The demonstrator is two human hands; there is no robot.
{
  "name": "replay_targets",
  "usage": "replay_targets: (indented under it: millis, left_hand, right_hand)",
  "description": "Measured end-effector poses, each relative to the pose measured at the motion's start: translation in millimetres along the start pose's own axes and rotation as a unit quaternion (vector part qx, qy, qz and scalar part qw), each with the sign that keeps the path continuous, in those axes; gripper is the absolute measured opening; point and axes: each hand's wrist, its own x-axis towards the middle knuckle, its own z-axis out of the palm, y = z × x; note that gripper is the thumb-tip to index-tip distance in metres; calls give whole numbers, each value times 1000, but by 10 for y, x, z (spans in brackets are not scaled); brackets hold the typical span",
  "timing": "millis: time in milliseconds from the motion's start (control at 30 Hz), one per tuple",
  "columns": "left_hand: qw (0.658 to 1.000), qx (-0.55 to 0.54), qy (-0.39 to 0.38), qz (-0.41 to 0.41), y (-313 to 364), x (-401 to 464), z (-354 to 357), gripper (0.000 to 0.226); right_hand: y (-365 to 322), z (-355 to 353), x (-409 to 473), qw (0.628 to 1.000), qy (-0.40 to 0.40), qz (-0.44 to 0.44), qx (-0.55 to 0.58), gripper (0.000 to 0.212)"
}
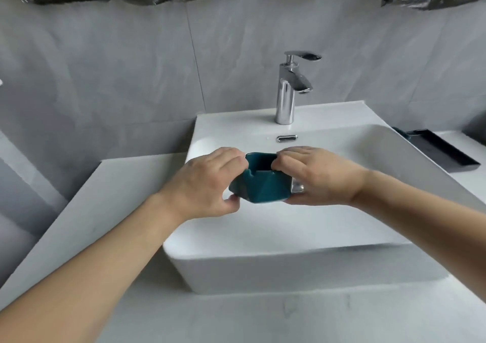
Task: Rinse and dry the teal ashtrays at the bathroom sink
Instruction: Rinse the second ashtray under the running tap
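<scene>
1. Head view: one teal ashtray (pixel 259 185) is held over the basin of one white sink (pixel 310 227), in front of the faucet and clear of the sink's floor.
2. Two hands grip it. The left hand (pixel 207 182) curls round the ashtray's left side, fingers over the rim and thumb underneath.
3. The right hand (pixel 319 175) curls round the right side, fingertips hooked on the far rim; something small and shiny shows against its palm, too unclear to name.
4. One chrome faucet (pixel 289 90) stands on the sink's back ledge; no water shows at its spout. One chrome overflow slot (pixel 286 138) sits just below it.
5. One black tray (pixel 441 150) lies on the white surface (pixel 126 185) right of the sink, with a sliver of teal at its far left end.
</scene>
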Motion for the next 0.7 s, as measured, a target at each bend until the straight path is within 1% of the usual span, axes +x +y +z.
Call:
replay_targets:
  millis: [67,167,267,333,433,567,700]
  left_hand:
    - [998,47,15,26,46,-23,-12,36]
    - [997,66,27,12,157,-94,-132,37]
    - [995,97,18,6,292,-162,-311,37]
    - [994,107,11,-3,394,-174,-426,37]
    - [993,110,15,-28,534,-193,-518,42]
    - [994,93,29,-43,657,-274,-510,44]
    - [995,71,45,-55,669,-403,-497,42]
  right_hand:
    - [-28,-1,-9,999,10,-29,-34,47]
    - [-146,-112,-22,998,22,-28,-58,46]
    - [-327,-269,-35,996,33,-42,-78,35]
    - [-425,-380,-48,995,36,-44,-87,37]
    - [-520,-468,-102,994,36,-23,-97,52]
    - [-623,-464,-155,995,47,1,-91,52]
    - [-728,-333,-159,997,62,16,-43,54]
